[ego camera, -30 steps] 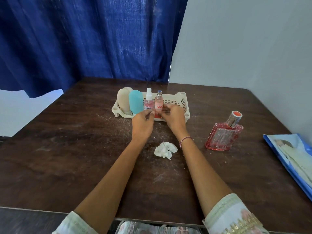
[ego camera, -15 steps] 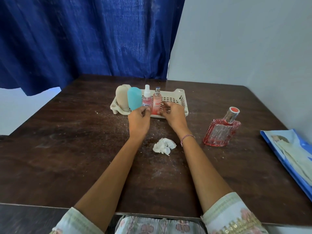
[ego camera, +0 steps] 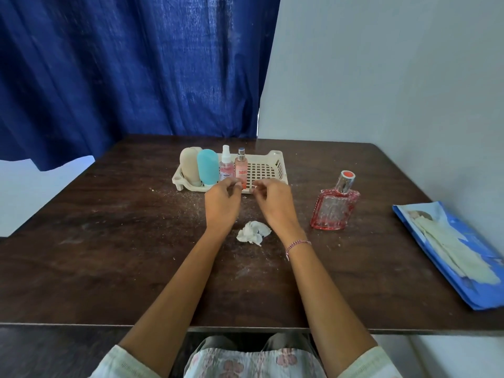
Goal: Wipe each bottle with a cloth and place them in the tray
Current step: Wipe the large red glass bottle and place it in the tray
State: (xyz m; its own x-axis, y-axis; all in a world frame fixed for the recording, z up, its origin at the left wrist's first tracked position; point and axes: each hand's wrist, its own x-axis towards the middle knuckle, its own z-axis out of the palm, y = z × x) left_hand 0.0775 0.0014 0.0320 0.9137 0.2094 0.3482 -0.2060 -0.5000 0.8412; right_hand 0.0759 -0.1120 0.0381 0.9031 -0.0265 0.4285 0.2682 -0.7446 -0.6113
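Note:
A cream slotted tray [ego camera: 276, 166] stands at the far middle of the table. In its left half stand a beige bottle [ego camera: 188, 165], a teal bottle [ego camera: 207, 166] and two small pink spray bottles [ego camera: 226, 164] [ego camera: 241, 167]. My left hand [ego camera: 222, 204] and my right hand [ego camera: 274, 203] hover just in front of the tray, fingers loosely curled, holding nothing. A crumpled white cloth [ego camera: 253, 232] lies on the table between my wrists. A red glass perfume bottle [ego camera: 334, 207] stands to the right of my right hand.
The dark wooden table [ego camera: 109, 255] is dusty. A blue plastic packet [ego camera: 452, 252] lies at its right edge. A blue curtain [ego camera: 131, 72] hangs behind, with a grey wall on the right.
Both hands have drawn back from the pink spray bottles in the tray and let go of them. The bottles stay upright in the tray.

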